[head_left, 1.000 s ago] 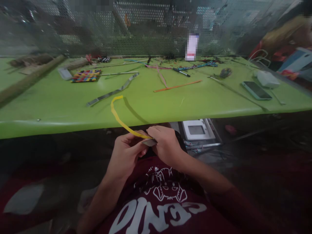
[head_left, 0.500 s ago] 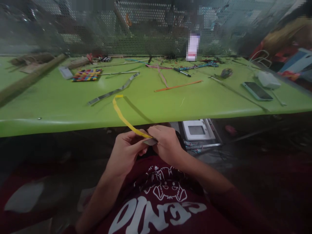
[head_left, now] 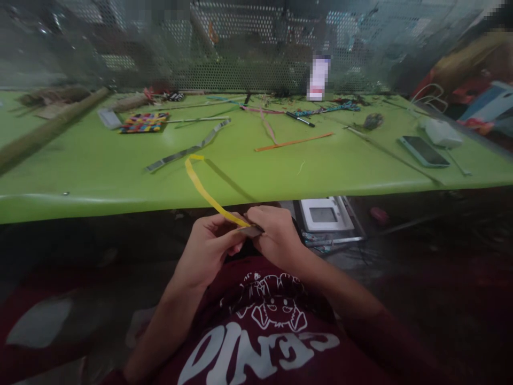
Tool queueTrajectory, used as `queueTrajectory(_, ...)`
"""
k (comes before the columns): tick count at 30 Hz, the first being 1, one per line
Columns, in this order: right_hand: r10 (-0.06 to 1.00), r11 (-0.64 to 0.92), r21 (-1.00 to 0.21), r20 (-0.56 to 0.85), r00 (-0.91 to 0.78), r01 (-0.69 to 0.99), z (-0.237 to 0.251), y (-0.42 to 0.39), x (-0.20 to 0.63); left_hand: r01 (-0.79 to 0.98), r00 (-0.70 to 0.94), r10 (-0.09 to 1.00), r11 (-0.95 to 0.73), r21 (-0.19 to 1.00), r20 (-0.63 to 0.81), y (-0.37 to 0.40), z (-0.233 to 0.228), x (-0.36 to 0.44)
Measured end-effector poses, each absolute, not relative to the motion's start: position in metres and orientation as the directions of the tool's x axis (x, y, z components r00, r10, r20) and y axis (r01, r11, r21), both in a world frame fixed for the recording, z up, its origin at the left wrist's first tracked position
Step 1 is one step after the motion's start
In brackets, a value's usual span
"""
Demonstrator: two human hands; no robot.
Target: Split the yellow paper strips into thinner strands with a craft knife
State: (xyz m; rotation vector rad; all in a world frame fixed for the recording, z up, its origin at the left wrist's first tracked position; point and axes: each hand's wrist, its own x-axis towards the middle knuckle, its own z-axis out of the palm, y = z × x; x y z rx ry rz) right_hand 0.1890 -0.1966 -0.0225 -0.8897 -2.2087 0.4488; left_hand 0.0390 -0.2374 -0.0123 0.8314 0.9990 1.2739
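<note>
Big green table point(head_left: 352, 160) at front. Left hand point(head_left: 204, 243) and right hand point(head_left: 274, 230) close together at near edge, maybe for close look; wrists bend in, left thumb on top. Left pinches yellow strip point(head_left: 203, 191), 1 end curling over table. Right grips small gray piece point(head_left: 251, 231), likely keeping it still.

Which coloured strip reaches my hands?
The curved yellow strip: its lower end reaches between your left hand and right hand; the creased grey strip, pink strip and straight orange strip lie on the green tabletop.
</note>
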Motion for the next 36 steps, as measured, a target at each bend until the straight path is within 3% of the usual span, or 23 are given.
queueTrajectory(4,0.772,0.608,-0.706,0.417,-0.48,0.364,-0.014,-0.192,0.203,-0.404,-0.007,0.991,0.121,0.907,-0.136,-0.237,-0.011,0.039)
queueTrajectory(8,0.762,0.534,-0.817,0.354,-0.542,0.217,0.003,-0.193,0.216,-0.362,-0.025,0.991,0.114,0.925,-0.132,-0.238,-0.012,0.038)
queueTrajectory(21,0.594,0.702,-0.674,0.376,-0.711,0.23,0.011,-0.188,0.219,-0.329,0.005,0.99,0.136,0.934,-0.142,-0.238,-0.018,0.041)
queueTrajectory(29,0.541,0.822,-0.435,0.39,-0.746,0.368,0.022,-0.173,0.204,-0.27,0.167,0.977,0.177,0.946,-0.135,-0.242,-0.025,0.048)
queueTrajectory(36,0.625,0.762,-0.063,0.332,-0.707,0.644,0.045,-0.151,0.174,-0.215,0.292,0.937,0.261,0.941,-0.193,-0.253,-0.03,0.068)
